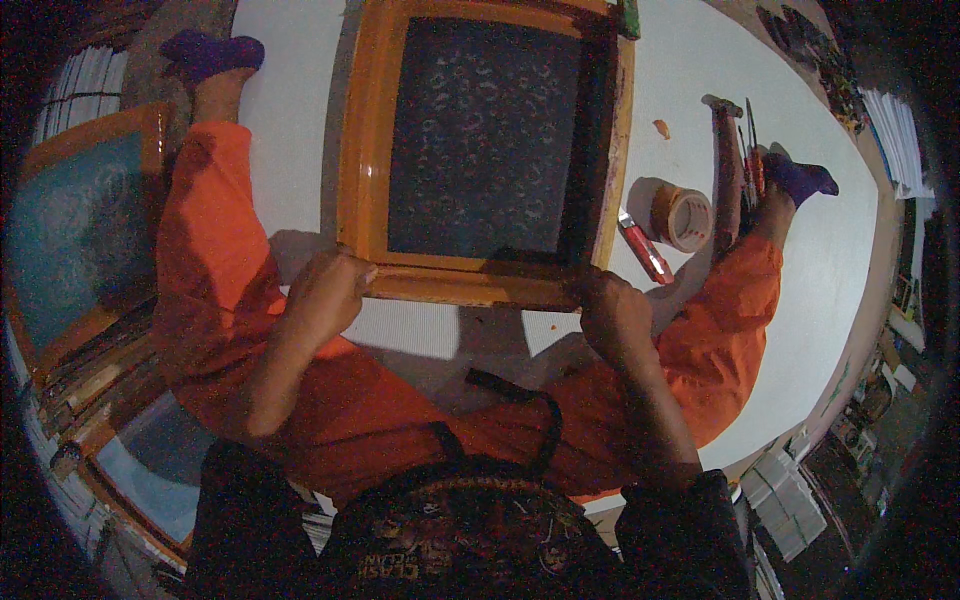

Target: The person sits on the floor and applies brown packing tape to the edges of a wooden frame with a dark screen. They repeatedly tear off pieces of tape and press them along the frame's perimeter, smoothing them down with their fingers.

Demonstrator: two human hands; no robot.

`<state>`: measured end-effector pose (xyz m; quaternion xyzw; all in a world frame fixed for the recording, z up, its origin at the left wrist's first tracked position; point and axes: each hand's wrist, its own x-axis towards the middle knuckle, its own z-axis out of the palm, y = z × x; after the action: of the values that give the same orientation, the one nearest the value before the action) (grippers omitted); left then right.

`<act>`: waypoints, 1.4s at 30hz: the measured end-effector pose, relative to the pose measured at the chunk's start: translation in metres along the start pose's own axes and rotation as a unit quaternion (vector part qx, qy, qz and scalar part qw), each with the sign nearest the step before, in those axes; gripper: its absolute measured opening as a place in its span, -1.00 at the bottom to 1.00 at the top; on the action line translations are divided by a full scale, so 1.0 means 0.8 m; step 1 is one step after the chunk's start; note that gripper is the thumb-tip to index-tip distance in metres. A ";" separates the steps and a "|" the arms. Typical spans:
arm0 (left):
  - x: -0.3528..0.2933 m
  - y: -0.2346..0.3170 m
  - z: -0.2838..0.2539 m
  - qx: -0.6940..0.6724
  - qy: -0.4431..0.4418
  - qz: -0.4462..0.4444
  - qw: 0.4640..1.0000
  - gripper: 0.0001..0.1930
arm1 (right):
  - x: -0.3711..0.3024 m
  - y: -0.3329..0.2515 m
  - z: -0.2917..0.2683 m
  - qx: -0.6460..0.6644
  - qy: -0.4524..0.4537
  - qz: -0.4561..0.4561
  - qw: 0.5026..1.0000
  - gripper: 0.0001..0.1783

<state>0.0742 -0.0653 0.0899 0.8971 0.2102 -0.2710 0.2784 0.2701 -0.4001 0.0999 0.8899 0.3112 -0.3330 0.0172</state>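
A wooden screen-printing frame (362, 200) lies between my spread legs, its border shiny brown as if taped. Its dark mesh (480, 140) carries rows of small pale curved marks. At the near left corner, my left hand (330, 290) is closed on the frame's edge. My right hand (615, 312) grips the near right corner, fingers curled and partly in shadow. To the right of the frame rest a red utility knife (648, 250) and a roll of brown tape (688, 220).
A hammer (728, 170) and slim red-handled tools (752, 150) lie by my right foot (800, 180). The white board (820, 300) spreads beneath everything. Another framed screen (85, 220) leans at the left, with a further frame (165, 470) lower down. Paper stacks (895, 140) stand at the right.
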 end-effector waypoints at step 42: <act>-0.003 0.009 0.036 0.223 0.030 0.214 0.951 -0.58 | -0.019 0.005 0.046 -0.061 0.085 -0.113 0.988 -0.27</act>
<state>0.0654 -0.0887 0.0739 0.9679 -0.0446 -0.2182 0.1168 0.2422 -0.4206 0.0800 0.8714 0.4298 -0.2365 0.0072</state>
